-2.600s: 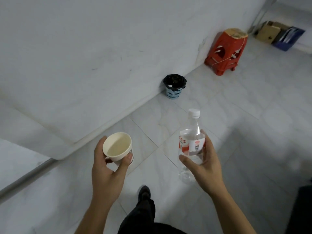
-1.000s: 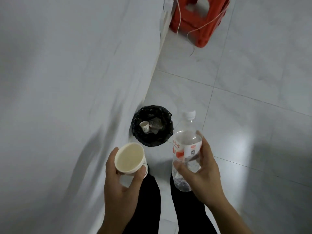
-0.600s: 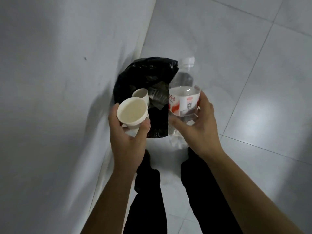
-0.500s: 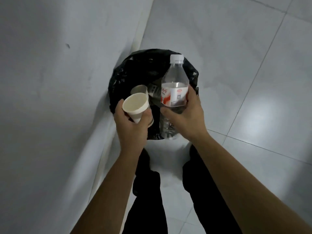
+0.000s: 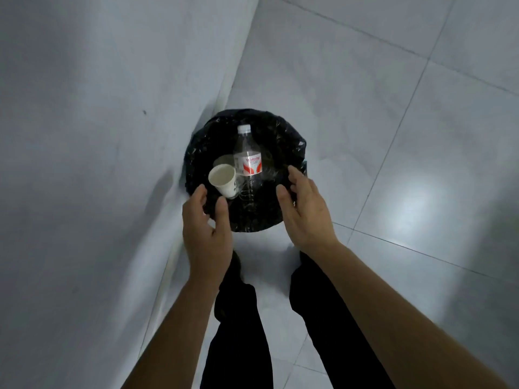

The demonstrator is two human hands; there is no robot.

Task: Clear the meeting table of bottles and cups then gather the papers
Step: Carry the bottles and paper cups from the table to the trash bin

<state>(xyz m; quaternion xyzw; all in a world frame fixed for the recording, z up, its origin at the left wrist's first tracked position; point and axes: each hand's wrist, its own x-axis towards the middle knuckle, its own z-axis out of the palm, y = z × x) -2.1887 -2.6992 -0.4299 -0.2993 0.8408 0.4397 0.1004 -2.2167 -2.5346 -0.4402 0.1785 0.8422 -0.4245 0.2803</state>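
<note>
A small waste bin lined with a black bag (image 5: 283,130) stands on the floor against the wall. Inside it lie a clear plastic bottle (image 5: 247,161) with a white cap and red-and-white label, and a white paper cup (image 5: 223,179) tilted beside it. Another cup shows partly behind the first. My left hand (image 5: 206,230) hovers open over the bin's near left rim, holding nothing. My right hand (image 5: 304,210) hovers open over the near right rim, also holding nothing.
A pale grey wall (image 5: 98,136) runs along the left, meeting a light tiled floor (image 5: 393,136). My legs in black trousers (image 5: 241,318) stand just behind the bin. No meeting table or papers show.
Both hands let go: the bottle and the cup dropped from my hands into the bin. My hands now hang open above the bin's near rim.
</note>
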